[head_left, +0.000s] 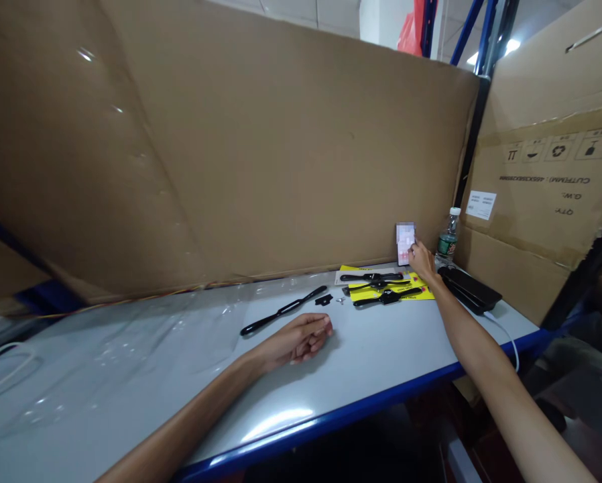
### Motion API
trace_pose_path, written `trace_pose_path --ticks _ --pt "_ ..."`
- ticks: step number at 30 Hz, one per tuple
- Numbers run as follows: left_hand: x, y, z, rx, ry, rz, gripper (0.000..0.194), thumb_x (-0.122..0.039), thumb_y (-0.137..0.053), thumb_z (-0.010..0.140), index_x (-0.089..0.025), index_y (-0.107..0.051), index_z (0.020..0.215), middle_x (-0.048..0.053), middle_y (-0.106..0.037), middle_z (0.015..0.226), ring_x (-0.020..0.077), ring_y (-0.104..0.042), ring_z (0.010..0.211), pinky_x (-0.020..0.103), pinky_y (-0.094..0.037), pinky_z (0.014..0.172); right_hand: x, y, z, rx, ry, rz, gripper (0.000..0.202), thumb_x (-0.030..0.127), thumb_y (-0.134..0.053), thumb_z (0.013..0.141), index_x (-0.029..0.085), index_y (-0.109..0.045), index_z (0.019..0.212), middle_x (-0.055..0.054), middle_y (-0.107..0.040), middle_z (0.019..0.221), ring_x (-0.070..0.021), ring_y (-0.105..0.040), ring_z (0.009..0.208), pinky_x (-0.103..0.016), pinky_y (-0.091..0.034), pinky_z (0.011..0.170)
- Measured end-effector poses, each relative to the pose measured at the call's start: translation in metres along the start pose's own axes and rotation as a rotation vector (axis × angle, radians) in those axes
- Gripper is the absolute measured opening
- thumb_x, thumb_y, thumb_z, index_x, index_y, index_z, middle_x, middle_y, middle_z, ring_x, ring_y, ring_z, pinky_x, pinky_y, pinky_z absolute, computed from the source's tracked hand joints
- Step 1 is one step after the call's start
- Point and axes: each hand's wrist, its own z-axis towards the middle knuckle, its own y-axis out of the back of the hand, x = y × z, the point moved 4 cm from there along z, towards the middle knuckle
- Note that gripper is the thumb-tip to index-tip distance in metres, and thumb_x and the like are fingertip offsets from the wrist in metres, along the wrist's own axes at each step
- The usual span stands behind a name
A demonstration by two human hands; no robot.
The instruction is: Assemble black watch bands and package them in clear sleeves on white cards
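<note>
My left hand (301,339) rests on the white tabletop (366,355) with its fingers curled together and nothing seen in them. Just beyond it lie a long black slotted bar (283,310), a small black plate (324,300) and tiny silvery parts (340,300). My right hand (422,260) reaches to a phone (405,243) that leans upright against the cardboard, a finger at its lit screen. In front of the phone, several black long-armed parts (387,296) lie on yellow packets (416,285). Whether my right hand grips the phone's edge is too small to tell.
A plastic bottle (448,236) stands behind a black case (469,288) with a white cable (505,329). Cardboard (281,147) walls the back; a large carton (537,201) is at right. Clear plastic film (180,329) covers the left tabletop. A blue edge (331,422) runs in front.
</note>
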Motion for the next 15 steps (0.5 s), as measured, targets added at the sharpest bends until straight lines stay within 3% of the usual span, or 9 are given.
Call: trace_pose_path --ticks 8,15 --pt "0.0 -0.001 -0.001 -0.003 0.009 0.007 0.055 -0.071 -0.067 0.077 -0.018 -0.056 0.084 -0.006 -0.045 0.054 0.0077 -0.041 0.04 0.019 -0.016 0.032 0.005 0.005 -0.002 0.046 0.012 0.004 0.034 0.031 -0.041 0.099 0.022 -0.071 0.113 -0.009 -0.048 0.154 -0.0253 -0.066 0.109 -0.034 -0.05 0.095" --pt "-0.005 -0.004 -0.003 0.001 0.001 0.005 0.055 -0.071 -0.068 0.076 -0.018 -0.055 0.083 -0.006 -0.044 0.054 0.0071 -0.041 0.039 0.019 -0.016 0.032 0.006 0.012 -0.004 -0.015 -0.005 0.043 0.036 0.029 -0.04 0.1 0.019 -0.072 0.111 -0.013 -0.052 0.149 -0.0269 -0.066 0.11 -0.035 -0.05 0.096"
